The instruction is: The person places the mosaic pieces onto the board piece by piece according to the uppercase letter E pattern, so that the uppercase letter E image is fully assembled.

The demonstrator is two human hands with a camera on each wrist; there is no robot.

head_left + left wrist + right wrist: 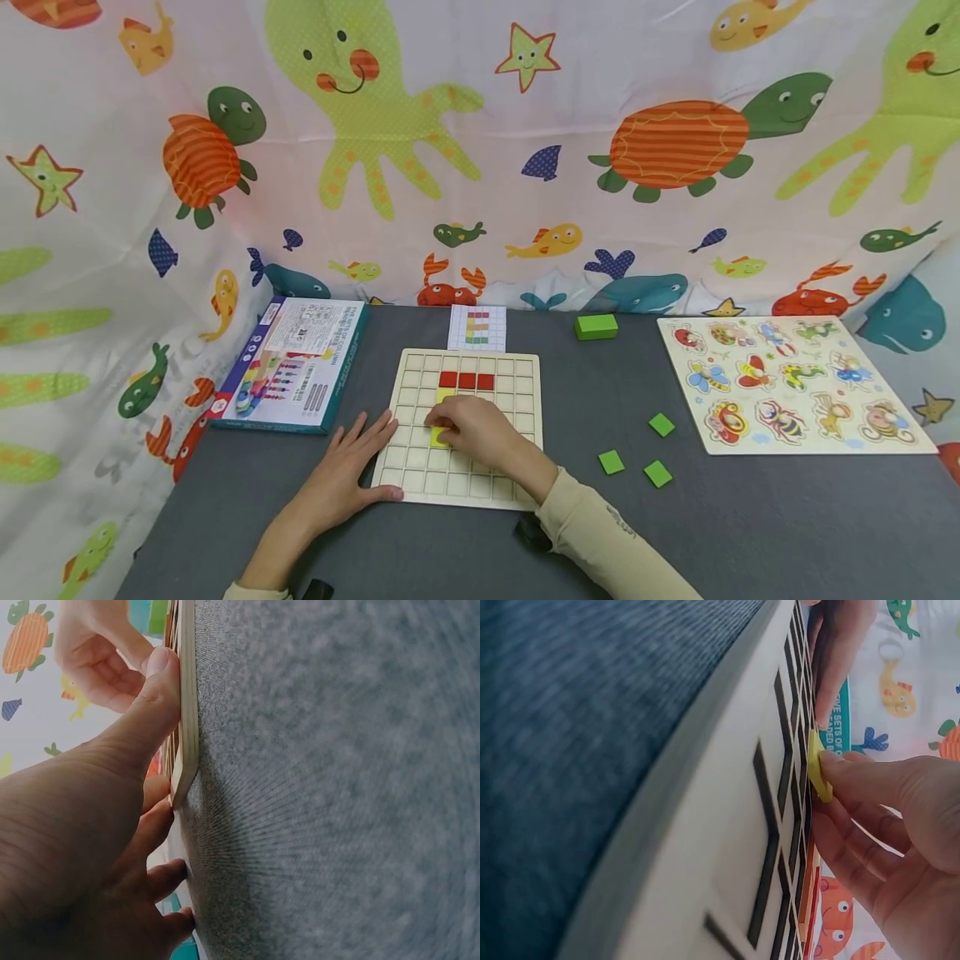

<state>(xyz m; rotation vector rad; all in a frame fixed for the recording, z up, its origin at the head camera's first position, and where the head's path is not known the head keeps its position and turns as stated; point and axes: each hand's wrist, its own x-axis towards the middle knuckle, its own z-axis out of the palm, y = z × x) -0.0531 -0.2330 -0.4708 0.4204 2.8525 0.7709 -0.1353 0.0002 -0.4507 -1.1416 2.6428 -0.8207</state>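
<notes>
A pale wooden grid board (420, 462) lies on the grey table. My left hand (337, 479) rests at its left front corner, fingers spread along the left side and thumb on the front edge. Between thumb and fingers, my right hand (476, 429) pinches a yellow square tile (817, 769), which is tilted against the grid in the right wrist view. A row of three red tiles (467, 381) sits in the upper part of the board. Below its left end, more yellow (446, 392) shows, partly hidden by my right hand.
Behind the board lies a pattern card (477, 327) with coloured squares. Three loose green tiles (611, 462) lie to the right, and a green block or stack (596, 327) stands farther back. A boxed set (300, 358) is at left, an insect picture board (806, 387) at right.
</notes>
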